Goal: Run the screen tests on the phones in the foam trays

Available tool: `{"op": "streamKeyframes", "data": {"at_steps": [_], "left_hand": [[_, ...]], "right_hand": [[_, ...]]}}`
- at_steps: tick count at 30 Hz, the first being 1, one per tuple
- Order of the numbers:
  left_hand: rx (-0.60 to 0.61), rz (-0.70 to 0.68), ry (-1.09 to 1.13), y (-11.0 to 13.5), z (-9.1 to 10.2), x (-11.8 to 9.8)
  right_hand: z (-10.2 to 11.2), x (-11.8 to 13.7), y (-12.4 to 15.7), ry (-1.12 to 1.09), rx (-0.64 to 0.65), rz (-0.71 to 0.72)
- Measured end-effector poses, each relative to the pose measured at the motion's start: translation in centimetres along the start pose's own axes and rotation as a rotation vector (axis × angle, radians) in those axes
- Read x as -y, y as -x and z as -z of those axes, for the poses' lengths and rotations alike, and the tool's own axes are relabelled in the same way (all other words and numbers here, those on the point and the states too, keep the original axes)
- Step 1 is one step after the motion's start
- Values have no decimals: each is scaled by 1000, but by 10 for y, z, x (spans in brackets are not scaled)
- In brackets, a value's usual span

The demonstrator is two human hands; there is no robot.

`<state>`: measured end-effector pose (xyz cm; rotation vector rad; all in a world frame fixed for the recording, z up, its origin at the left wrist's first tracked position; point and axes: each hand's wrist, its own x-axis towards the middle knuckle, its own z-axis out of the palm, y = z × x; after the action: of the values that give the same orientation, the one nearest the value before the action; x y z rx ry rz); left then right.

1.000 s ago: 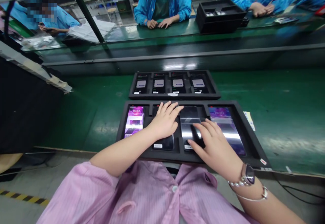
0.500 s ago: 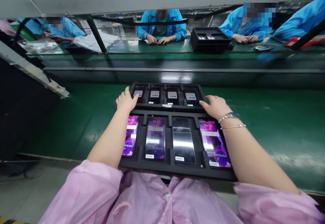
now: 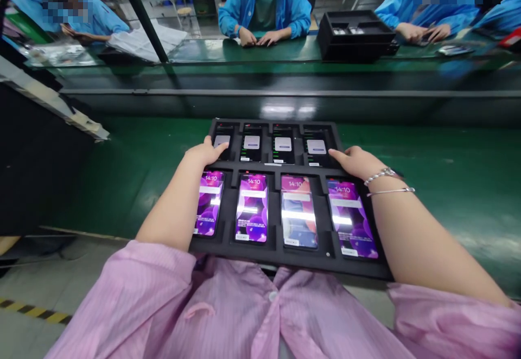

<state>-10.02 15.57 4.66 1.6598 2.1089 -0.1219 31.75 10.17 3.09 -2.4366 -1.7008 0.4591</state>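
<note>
My left hand (image 3: 202, 153) grips the left end of the far black foam tray (image 3: 267, 147), its thumb over the rim near a phone. At the opposite end, my right hand (image 3: 358, 162) holds the same tray, thumb on top and the other fingers hidden. Several phones lie in its slots, with dark screens showing a pale pop-up box (image 3: 252, 142). Close to my body, a second black tray (image 3: 264, 255) meets the far one edge to edge. Its several phones, such as one with a purple lock screen (image 3: 251, 210), are lit and show 14:10.
Both trays rest on a green bench (image 3: 154, 169). Beyond a low metal rail (image 3: 195, 93), people in blue jackets (image 3: 264, 6) work at another bench. A stacked black box (image 3: 354, 39) and white sheets (image 3: 148, 39) sit there. A pale post (image 3: 87, 123) stands at left.
The gap between the two trays has closed, with the far tray now against the near one. Two middle phones in the near tray have lit up. My view has tilted down.
</note>
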Motion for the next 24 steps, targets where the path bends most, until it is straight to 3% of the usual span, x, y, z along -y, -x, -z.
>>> {"op": "streamKeyframes", "data": {"at_steps": [2,5,8,11,14,17,20,24], "left_hand": [[-119,-41,-46,29,4,-1],[-391,-402,-102,99,1,8],[-304,-723,-204,170,-23,34],[-216,-766,-278,208,-57,61],[-188,-735,-304,210,-80,69],[-185,-712,-297,190,-83,58],[-239,-663,-247,162,-70,40],[-387,-607,-194,127,-44,23]], "right_hand": [[11,11,22,29,-66,-16],[28,18,83,-9,-186,200],[23,6,160,-125,-147,649],[-7,-11,217,91,-171,822],[-36,-17,235,225,-147,790],[-48,-10,219,285,-112,721],[-42,2,190,306,-108,637],[-17,13,152,233,-225,573]]}}
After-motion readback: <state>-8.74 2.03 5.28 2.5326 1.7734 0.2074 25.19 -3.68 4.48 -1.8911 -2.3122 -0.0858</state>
